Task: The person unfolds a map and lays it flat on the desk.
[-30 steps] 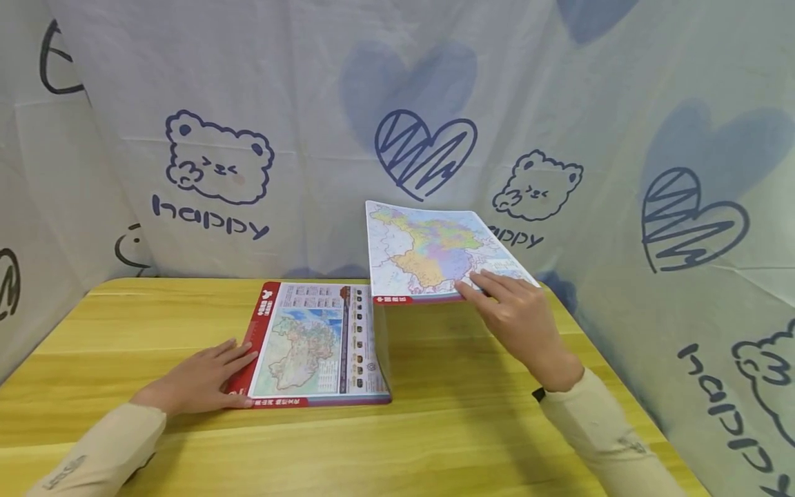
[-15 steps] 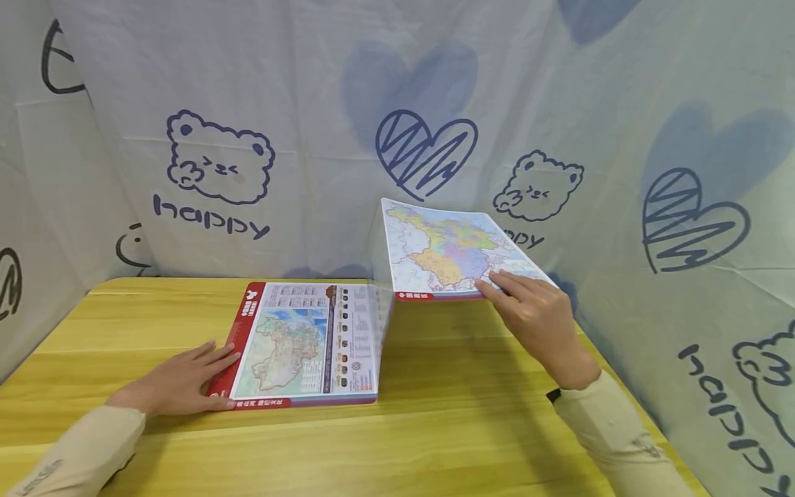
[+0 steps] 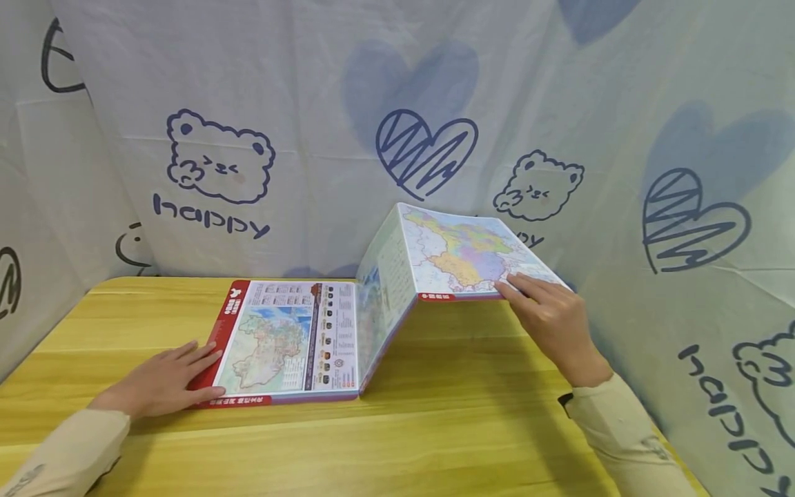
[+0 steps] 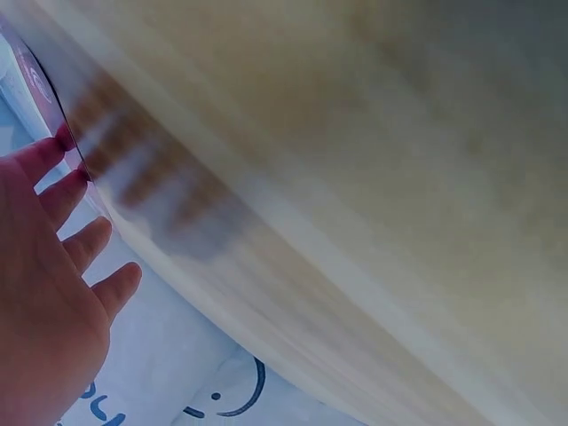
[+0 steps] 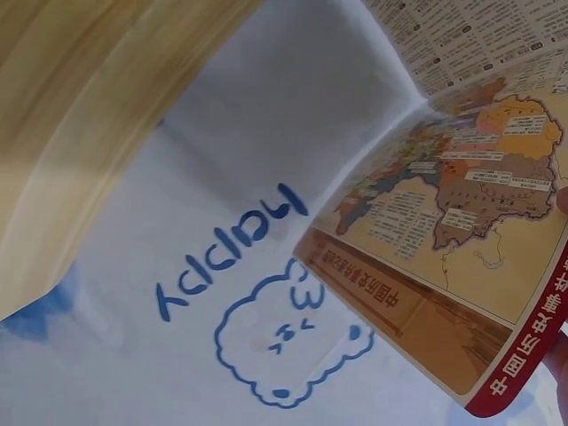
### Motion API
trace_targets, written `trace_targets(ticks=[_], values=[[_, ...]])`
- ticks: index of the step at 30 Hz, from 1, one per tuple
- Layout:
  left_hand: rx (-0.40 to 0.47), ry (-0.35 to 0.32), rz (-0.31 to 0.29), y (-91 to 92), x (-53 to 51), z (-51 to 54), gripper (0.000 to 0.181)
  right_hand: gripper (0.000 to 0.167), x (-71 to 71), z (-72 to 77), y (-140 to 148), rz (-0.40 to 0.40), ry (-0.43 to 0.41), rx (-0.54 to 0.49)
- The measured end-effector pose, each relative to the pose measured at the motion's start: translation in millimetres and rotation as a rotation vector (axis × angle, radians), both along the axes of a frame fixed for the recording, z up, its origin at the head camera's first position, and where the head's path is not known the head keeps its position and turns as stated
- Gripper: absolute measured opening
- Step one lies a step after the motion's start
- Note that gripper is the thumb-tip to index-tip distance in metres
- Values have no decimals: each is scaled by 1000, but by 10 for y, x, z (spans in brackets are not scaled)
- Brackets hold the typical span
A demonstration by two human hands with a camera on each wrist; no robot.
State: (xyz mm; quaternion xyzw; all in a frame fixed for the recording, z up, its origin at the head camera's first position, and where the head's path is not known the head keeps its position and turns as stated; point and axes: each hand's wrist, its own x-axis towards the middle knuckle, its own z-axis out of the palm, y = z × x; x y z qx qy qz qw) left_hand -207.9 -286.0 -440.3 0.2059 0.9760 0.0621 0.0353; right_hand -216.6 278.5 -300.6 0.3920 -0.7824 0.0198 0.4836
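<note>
A folding map (image 3: 267, 359) is partly unfolded on the table, its left panel flat and red along the left edge. A middle panel (image 3: 388, 290) slants up from it to a raised right panel (image 3: 472, 252) that shows a coloured map. My left hand (image 3: 158, 379) rests on the red edge with its fingers spread and straight, fingertips touching the map in the left wrist view. The right hand (image 3: 553, 321) pinches the raised panel near its front right corner, fingers on top and thumb underneath. In the right wrist view the printed underside (image 5: 479, 195) of the raised panel shows.
The wood-grain table (image 3: 298, 449) spreads under the map and both arms. Behind and beside it hangs a pale curtain (image 3: 323, 103) printed with bears, hearts and the word "happy".
The left hand and the flat panel have shifted left. My right hand has carried the raised panel to the right, and the middle panel has opened out from nearly upright to a slant.
</note>
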Motion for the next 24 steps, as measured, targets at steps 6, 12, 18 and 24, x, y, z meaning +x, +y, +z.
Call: trace_targets(ticks=[6, 12, 18, 24], values=[[-3, -5, 30, -58, 2, 1, 83, 25, -21, -81, 105, -13, -9, -22], [-43, 8, 59, -98, -5, 18, 87, 38, -53, -175, 203, -21, -17, -31], [-71, 13, 111, -162, -16, 0, 89, 47, -74, -274, 295, -56, -22, -24], [-85, 6, 153, -259, -30, -7, 93, 46, -99, -402, 398, -31, -24, -25]])
